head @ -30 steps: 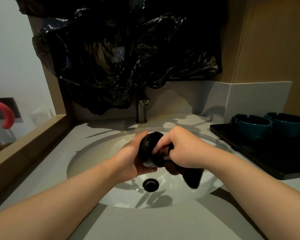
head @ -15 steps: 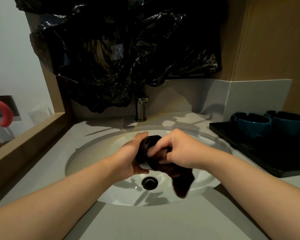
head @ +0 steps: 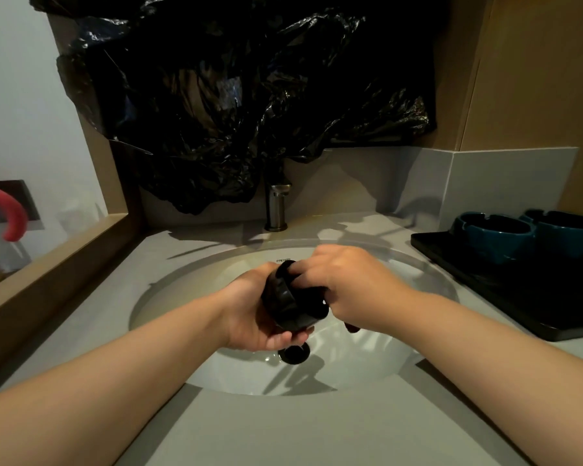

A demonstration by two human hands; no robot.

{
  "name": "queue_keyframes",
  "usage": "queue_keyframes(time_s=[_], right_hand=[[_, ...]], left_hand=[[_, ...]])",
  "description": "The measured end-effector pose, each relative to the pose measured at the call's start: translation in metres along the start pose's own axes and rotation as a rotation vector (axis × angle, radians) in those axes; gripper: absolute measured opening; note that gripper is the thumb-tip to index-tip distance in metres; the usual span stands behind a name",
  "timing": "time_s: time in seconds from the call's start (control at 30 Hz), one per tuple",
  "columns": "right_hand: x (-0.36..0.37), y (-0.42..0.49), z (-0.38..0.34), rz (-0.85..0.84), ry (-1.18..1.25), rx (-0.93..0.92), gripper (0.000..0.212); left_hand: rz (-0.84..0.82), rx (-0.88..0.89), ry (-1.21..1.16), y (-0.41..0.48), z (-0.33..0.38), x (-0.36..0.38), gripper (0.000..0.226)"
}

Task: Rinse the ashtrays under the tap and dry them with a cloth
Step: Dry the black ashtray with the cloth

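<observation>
Tail of dark cloth now bunched into round black ashtray above black sink drain; left hand grips ashtray, right hand clutches cloth. Drying evidently underway.

1. Tiny dark brand print on far inner wall of white sink basin, just below far rim, about centre.
2. Reads roughly "FAEN…" or "FREN…"; letters too small and soft for a sure reading.
3. Right end of print touching or hidden by top edge of black ashtray; whole word not readable.
4. Pale patch on black plastic bag at far wall: label-like, blurred, nothing legible.
</observation>
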State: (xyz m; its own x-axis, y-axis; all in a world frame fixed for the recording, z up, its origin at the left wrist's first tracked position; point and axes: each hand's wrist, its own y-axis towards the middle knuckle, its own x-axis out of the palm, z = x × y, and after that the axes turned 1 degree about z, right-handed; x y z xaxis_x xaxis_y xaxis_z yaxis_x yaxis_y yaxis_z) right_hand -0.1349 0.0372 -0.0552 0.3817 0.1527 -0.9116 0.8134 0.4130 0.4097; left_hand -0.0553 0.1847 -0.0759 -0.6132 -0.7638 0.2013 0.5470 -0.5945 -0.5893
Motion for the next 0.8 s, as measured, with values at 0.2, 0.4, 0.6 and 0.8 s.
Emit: queue_keyframes(time_s=[0.2,0.4,0.6,0.8], right_hand=[[0.004,0.003,0.001,-0.178,-0.115,0.081,0.034],[-0.003,-0.008,0.003,-0.181,0.518,0.422,0.05],[0.005,0.002,-0.001,-0.101,-0.035,0.181,0.04],[-0.001,0.0,-0.009,-0.242,0.37,0.421,0.035]], left_hand=[[0.063,0.108,0.058,0.002,0.0,-0.001,0.046],[0.2,0.248,0.187,0.003,0.0,0.003,0.043],[0.217,0.277,0.19,0.003,0.0,0.005,0.041],[0.347,0.351,0.301,0.003,-0.003,0.01,0.041]])
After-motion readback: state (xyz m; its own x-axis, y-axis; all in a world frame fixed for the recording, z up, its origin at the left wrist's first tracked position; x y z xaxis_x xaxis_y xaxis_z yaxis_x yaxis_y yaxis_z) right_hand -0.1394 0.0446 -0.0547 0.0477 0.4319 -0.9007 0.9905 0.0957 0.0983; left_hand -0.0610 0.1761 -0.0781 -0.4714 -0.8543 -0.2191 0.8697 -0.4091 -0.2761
